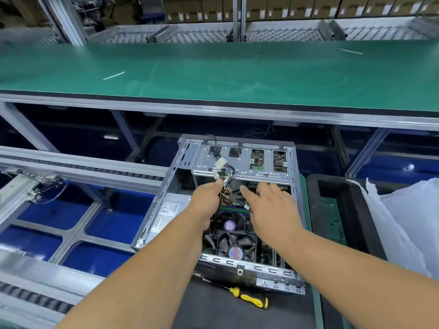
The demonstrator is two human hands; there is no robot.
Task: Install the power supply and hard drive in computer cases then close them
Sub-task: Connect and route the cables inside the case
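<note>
Green conveyor belt (213, 72) at 12 o'clock. Open computer case (294, 210) centre. Left hand (205, 198) pinching cable bundle (226, 176); right hand (270, 207) spread loose, seemingly holding nothing. Power supply (167, 214) at case's 9 o'clock; screwdriver (251, 299) at 6.

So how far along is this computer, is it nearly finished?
Partly. The power supply already sits in the open case. In hand: the left hand grips the cable bundle, while the right hand reaches in beside it, fingers relaxed. Still left: no side panel is on, so closing remains. Whether a hard drive sits in the drive cage I cannot tell. The screwdriver lies unused in front.
</note>
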